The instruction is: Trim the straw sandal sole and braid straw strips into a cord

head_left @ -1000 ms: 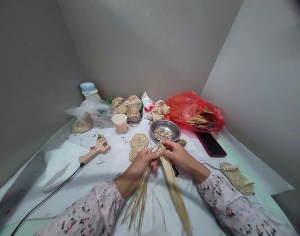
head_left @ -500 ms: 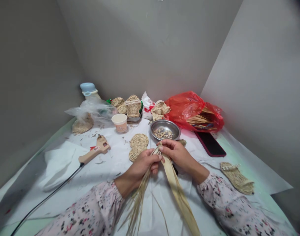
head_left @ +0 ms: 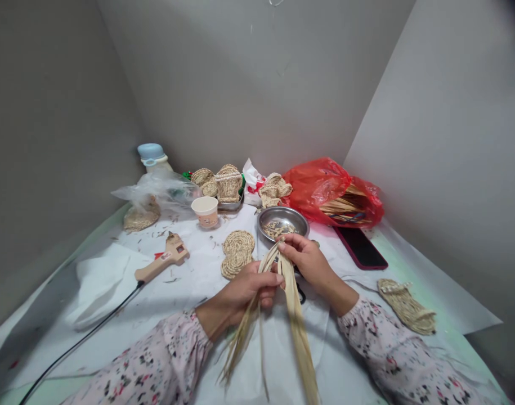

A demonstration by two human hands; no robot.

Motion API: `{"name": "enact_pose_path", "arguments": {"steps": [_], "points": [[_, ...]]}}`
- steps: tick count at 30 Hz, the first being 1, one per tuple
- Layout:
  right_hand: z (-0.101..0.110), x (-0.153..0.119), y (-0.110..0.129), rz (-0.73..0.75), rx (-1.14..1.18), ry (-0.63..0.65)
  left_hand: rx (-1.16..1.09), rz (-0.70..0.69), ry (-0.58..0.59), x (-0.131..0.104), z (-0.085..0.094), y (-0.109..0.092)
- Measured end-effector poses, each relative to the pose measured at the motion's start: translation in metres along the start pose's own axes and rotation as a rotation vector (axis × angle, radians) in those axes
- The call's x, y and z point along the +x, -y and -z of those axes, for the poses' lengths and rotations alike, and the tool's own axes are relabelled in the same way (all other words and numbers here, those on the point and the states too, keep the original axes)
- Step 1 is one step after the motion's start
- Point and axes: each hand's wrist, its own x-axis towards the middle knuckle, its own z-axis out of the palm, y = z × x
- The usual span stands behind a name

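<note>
A bundle of pale dried straw strips (head_left: 298,332) hangs from my two hands, split into a wide flat part and a bunch of thinner strands. My right hand (head_left: 305,257) pinches its gathered top end between thumb and fingers. Lower down, my left hand (head_left: 254,287) is closed round the thinner strands, its thumb pressed on the strips. Just beyond my left hand lies a woven straw sole shape (head_left: 238,253). Behind my right hand stands a steel bowl (head_left: 301,219) with straw scraps. Something black beneath the strips is partly hidden.
A glue gun (head_left: 166,260) with a cord and a paper cup (head_left: 205,212) stand left. A red plastic bag (head_left: 316,185) of straw and a phone (head_left: 362,247) are at right. A small woven slipper (head_left: 407,306) lies near my right sleeve. Several woven pieces (head_left: 229,183) sit behind.
The straw bundle's lower ends have swung, the wide part moving left. My right hand has shifted slightly right and up, and my left hand has moved slightly along the strands.
</note>
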Motion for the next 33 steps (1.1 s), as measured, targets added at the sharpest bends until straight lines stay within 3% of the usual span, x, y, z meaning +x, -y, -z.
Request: {"name": "enact_pose_path", "arguments": {"steps": [10,14,26,33], "points": [[0.004,0.003,-0.004,0.046,-0.009,-0.045,-0.124,-0.062,-0.011,0.008,0.008,0.007],[0.006,0.004,-0.006,0.038,-0.022,-0.084,-0.165,-0.028,-0.011,0.008,0.010,0.006],[0.008,0.006,-0.005,0.034,-0.004,-0.155,-0.254,0.031,0.087,0.002,0.008,0.003],[0.020,0.016,-0.005,0.099,0.122,-0.294,-0.156,0.129,0.222,-0.003,0.005,0.002]]}}
